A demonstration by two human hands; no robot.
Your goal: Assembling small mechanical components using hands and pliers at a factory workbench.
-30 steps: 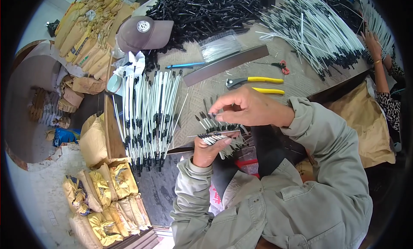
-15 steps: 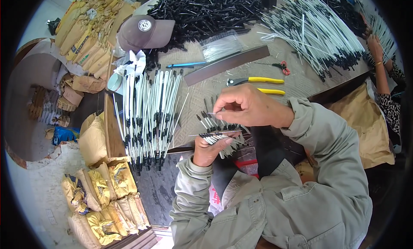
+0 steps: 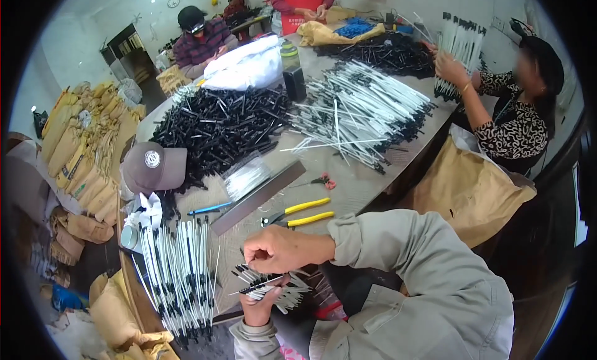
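My left hand (image 3: 257, 308) is closed around a bundle of thin white rods with black tips (image 3: 292, 294), held slanting over the near table edge. Across the bundle, just above my thumb, lies a thin dark rod (image 3: 256, 285). Right above it my right hand (image 3: 283, 245) is closed in a pinch, its fingertips at the black tips. A thin pale strand seems to be between those fingertips, mostly hidden. Cutting pliers with yellow handles (image 3: 308, 205) lie just beyond my right hand. To the left, a row of similar white rods (image 3: 180, 266) rests on the table.
Beyond lie a dark metal bar (image 3: 258, 198), a clear packet of thin strips (image 3: 246, 178), red-handled scissors (image 3: 327, 181) and a cap (image 3: 154, 167). Piles of black parts (image 3: 217, 126) and white rods (image 3: 367, 111) cover the far table. A co-worker (image 3: 510, 111) at right holds a rod bundle.
My view has tilted up, bringing co-workers and the far table into sight and shifting things leftward and down. My right hand stays pinched over the bundle, and my left keeps its hold.
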